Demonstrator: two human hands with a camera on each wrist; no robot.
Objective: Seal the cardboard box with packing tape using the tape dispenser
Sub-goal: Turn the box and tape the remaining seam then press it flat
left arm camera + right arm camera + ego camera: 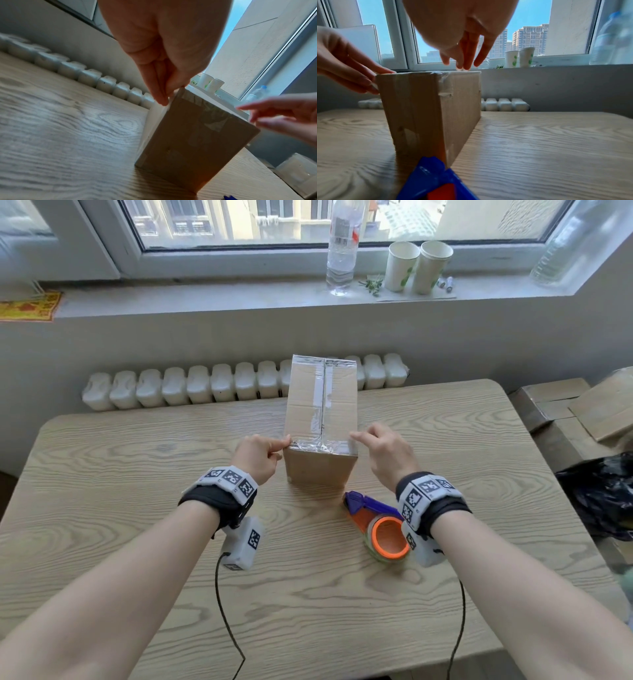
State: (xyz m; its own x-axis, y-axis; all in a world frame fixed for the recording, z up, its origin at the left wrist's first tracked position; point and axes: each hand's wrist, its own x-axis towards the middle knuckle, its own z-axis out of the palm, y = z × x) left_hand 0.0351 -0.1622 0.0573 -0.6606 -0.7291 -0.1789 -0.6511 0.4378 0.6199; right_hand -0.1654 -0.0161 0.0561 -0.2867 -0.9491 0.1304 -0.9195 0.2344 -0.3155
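The cardboard box (321,419) is parked mid-table (137,508), flaps down, with a strip of tape (320,446) laid across its near top edge and the tape dispenser (376,529) left lying at about 5 o'clock from it. The tape's end at the box's 9 o'clock corner is pinched by the left hand (260,455), while the 3 o'clock end is only touched by the loosely spread, empty right hand (380,455). From here wrinkles or trapped air could easily get pressed in — the film already looks crinkly — and the strip could be peeled back off if the pinched end gets tugged.
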